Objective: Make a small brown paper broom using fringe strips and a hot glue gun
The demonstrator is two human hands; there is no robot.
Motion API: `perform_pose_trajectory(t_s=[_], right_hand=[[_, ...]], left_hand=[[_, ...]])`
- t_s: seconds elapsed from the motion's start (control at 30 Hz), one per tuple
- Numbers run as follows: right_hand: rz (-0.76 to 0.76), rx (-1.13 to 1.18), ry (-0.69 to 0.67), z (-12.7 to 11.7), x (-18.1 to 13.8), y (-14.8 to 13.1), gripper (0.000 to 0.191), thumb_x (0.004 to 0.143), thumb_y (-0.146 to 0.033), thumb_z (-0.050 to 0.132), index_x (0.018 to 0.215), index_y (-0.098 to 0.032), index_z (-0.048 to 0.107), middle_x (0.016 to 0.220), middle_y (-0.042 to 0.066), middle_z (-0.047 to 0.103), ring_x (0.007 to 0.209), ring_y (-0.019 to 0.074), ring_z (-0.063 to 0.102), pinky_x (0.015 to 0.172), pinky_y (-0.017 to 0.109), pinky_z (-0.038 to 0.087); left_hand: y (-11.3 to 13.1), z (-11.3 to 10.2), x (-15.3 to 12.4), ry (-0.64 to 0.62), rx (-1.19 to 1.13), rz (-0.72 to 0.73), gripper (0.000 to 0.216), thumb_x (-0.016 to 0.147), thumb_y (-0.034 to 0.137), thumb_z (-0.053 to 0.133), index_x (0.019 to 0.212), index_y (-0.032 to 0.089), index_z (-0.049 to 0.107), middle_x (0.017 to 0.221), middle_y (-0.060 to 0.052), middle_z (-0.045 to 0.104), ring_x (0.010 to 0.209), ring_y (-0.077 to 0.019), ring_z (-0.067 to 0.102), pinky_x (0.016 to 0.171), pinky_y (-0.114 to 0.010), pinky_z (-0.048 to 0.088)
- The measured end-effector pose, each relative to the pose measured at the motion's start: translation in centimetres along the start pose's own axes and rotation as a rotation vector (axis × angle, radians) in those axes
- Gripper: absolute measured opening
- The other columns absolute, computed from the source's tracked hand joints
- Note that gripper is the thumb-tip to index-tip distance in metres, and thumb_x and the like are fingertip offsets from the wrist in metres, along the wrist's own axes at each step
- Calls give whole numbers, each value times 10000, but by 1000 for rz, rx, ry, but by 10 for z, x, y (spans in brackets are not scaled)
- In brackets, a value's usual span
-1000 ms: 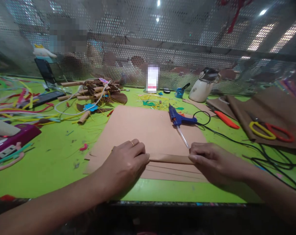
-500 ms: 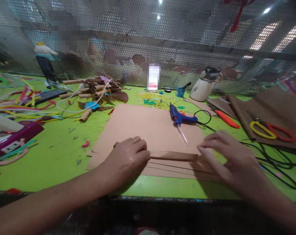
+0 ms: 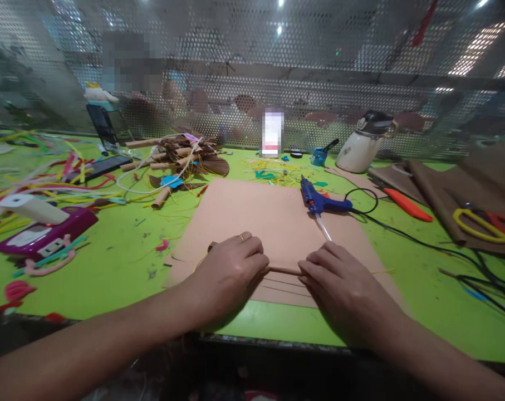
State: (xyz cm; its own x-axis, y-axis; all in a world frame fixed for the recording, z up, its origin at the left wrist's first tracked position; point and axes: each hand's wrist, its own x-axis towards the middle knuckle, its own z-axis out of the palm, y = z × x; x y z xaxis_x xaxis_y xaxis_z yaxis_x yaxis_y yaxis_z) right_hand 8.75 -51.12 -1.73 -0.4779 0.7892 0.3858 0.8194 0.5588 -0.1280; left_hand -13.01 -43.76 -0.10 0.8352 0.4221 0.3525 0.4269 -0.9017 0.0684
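My left hand [image 3: 233,278] is closed on one stretch of a narrow brown paper strip [image 3: 284,270], pressing it on a stack of tan paper sheets [image 3: 244,209]. On the strip's right stretch, my right hand [image 3: 346,284] is closed too, fingertips down along it. Between the hands the strip looks thin, rolled or folded; most of it is hidden under the fingers. A blue glue gun [image 3: 325,201] lies on the sheets beyond my right hand, its clear glue stick pointing toward that hand. A thin yellow string [image 3: 383,271] shows past my right hand.
A bundle of brown paper rolls [image 3: 172,156] lies behind to the left, near a purple power strip [image 3: 47,231]. At right are an orange cutter [image 3: 408,205], scissors [image 3: 480,225] and black cable [image 3: 423,242]. A white kettle [image 3: 358,147] and lit phone [image 3: 272,133] stand at the back.
My right hand has come down and left onto the strip, closing on it. The strip's visible part is shorter and narrower. The left hand still presses; the view has shifted slightly left.
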Motion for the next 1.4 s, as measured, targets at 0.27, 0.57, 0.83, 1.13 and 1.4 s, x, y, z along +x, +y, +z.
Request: perform_pose_trajectory(t_s=[0.27,0.57,0.83,1.13,1.4], right_hand=[[55,159,-77,-4,8,6,217,935,-145,428,863,-125,633,765,84,545,726,197,433,648,347,386],[103,291,-175,-9,11,14,225,947,-145,390,900,-165,610,760,55,525,731,184,472,622,303,378],[129,247,-150,-7,10,16,221,948,-162,395,983,-171,613,763,52,519,714,181,464,599,291,356],[100,93,-189,-7,8,16,219,968,-224,379,1007,-174,589,782,41,480,641,159,407,551,285,298],[92,67,-285,-11,15,21,241,978,-252,338,1020,-194,568,777,27,467,612,144,405,553,280,285]], left_hand=[[-3,-6,9,-141,-126,-129,288,937,244,410,814,137,647,846,-74,578,780,-167,489,662,-278,393],[-11,-10,21,-264,-174,-148,291,939,254,391,816,152,635,833,-67,562,787,-176,474,691,-294,379],[-8,-7,24,-266,-97,-143,305,938,242,366,770,156,605,794,-61,549,751,-176,455,669,-304,363],[2,-4,18,-147,99,-137,284,909,228,404,745,182,632,728,-53,526,698,-182,434,641,-327,344],[0,1,16,-187,148,-88,279,925,199,348,835,156,608,815,-73,526,770,-203,431,697,-355,399]])
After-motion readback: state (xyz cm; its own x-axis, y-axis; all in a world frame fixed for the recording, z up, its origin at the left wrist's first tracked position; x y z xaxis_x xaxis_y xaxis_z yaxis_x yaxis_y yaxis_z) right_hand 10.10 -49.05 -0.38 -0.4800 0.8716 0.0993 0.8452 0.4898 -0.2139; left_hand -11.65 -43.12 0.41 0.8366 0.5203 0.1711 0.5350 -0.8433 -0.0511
